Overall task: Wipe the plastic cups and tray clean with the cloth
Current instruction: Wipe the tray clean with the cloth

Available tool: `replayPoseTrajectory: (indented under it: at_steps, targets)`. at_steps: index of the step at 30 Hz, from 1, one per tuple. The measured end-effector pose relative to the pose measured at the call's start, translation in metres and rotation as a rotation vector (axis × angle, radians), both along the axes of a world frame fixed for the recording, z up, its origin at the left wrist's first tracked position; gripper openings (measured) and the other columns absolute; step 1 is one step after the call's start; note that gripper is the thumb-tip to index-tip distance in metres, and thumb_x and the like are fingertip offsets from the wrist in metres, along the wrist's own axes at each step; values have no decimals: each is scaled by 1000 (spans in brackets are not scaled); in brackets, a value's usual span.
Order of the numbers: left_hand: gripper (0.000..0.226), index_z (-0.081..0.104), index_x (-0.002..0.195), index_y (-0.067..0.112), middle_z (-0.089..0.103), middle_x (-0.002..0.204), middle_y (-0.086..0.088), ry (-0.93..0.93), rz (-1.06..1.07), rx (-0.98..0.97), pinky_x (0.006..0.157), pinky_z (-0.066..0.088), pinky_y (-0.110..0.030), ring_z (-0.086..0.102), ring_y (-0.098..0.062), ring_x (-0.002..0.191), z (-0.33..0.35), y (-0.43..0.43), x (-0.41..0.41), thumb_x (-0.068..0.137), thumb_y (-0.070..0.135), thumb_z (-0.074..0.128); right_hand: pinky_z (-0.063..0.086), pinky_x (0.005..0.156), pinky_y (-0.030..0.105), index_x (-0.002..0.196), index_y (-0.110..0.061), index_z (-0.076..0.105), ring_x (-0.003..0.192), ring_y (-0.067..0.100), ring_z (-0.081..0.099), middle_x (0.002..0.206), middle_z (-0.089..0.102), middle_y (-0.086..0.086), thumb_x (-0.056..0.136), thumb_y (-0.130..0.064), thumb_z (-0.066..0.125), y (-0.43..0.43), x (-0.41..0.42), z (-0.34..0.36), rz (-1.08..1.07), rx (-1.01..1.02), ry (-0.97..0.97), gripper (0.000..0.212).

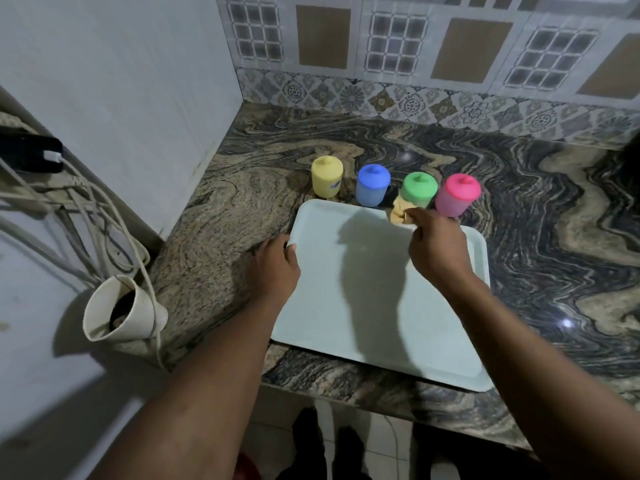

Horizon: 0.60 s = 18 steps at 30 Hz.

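Note:
A pale rectangular tray (367,327) lies on the marble counter, its front edge reaching past the counter's edge. Behind it stand several lidded plastic cups in a row: yellow (326,177), blue (373,186), green (419,190) and pink (457,195). A crumpled yellowish cloth (399,213) lies at the tray's far edge, in front of the green cup. My right hand (438,249) pinches that cloth with its fingertips. My left hand (275,266) grips the tray's left rim, fingers curled over the edge.
The counter (554,237) meets a tiled wall behind and a white side wall on the left. Left of the counter hang white cables and a tilted paper cup (119,311) with dark contents. Floor and feet show below the counter edge.

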<state>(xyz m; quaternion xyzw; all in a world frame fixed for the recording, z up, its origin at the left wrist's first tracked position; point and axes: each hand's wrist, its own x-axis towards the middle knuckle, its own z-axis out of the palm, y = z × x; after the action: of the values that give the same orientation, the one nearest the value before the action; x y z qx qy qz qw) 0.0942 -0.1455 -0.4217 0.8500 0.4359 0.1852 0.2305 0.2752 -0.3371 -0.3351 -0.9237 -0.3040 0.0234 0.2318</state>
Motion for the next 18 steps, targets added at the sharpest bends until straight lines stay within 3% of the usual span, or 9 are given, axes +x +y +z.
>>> replayPoseTrajectory:
  at_steps: [4,6,8,10,12,15,18]
  targets:
    - [18,64,106,17,68,103,-7,2,11,12,65,41,-36,60,-33,94,1,-1,1,99,28,52,49,85,37,120,-21,66,117,34,58,128,62,11,91,-13,48,10,-18,-40,137,-244,24,36]
    - [17,65,105,16,68,102,-7,1,18,15,65,39,-35,60,-34,94,3,-2,2,99,27,52,52,74,35,116,-20,65,116,29,59,127,60,7,91,-15,52,-13,-64,-52,184,-231,-74,29]
    - [17,64,105,16,68,102,-8,14,37,13,65,37,-34,60,-34,95,4,-5,2,99,26,52,50,53,30,103,-22,68,99,25,67,114,65,2,77,-13,68,-48,-114,-47,296,-208,-36,27]
    - [16,64,105,16,68,101,-7,24,32,15,65,35,-34,60,-33,95,5,-6,2,99,26,52,46,42,26,95,-28,70,85,18,72,108,69,-6,62,-14,75,-81,-148,-40,385,-195,41,37]
    - [18,63,106,15,68,102,-8,27,25,27,65,35,-34,59,-34,95,6,-6,3,100,26,51,53,53,30,101,-33,71,85,17,73,111,70,-14,64,-17,67,-103,-146,-30,404,-232,140,40]
    - [21,63,109,13,67,105,-10,45,5,48,67,38,-35,59,-35,96,5,-6,2,101,27,49,55,75,31,106,-31,74,91,18,71,107,75,-9,78,-15,59,-100,-90,-7,217,-8,215,36]
    - [21,62,109,15,67,103,-9,67,-1,70,68,42,-38,59,-36,95,5,-5,0,101,29,48,56,79,43,108,-24,75,97,37,70,109,75,10,78,-6,55,-74,1,2,30,28,23,41]
